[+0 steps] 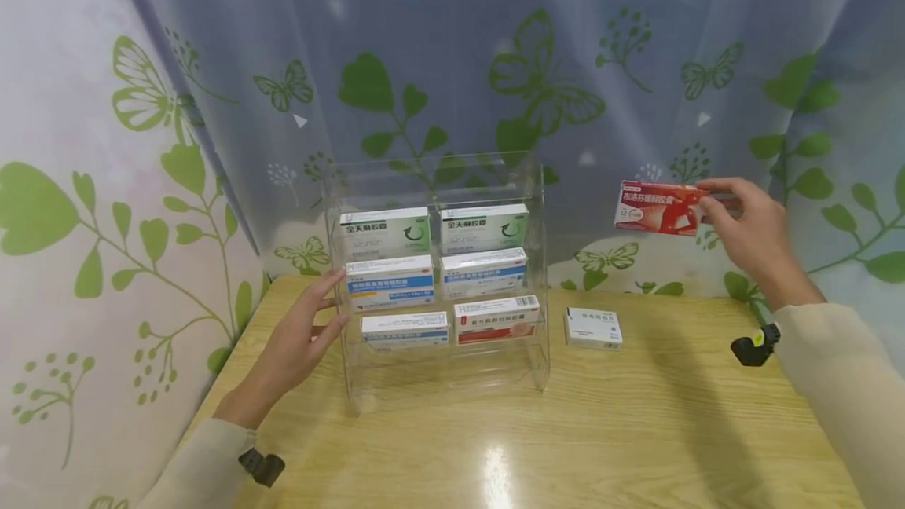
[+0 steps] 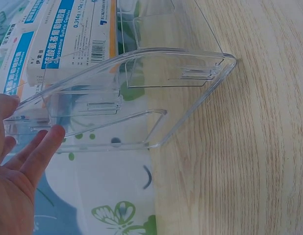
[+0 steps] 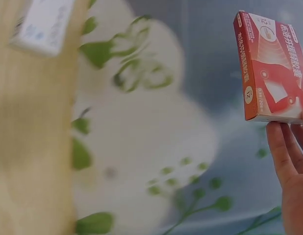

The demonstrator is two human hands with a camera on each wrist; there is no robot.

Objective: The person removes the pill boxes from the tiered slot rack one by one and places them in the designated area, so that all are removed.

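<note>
A red box is pinched in the right hand, held in the air right of the clear rack; the rack's side is touched by the flat, open-fingered left hand

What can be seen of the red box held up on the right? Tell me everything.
The red box is a flat, oblong carton, apparently cardboard, red with white print and a pale picture on its face; its narrow end is white. It is shut and looks undamaged. The right hand pinches it by one end, holding it in the air, face toward the camera, above the wooden table and apart from the clear rack.
</note>
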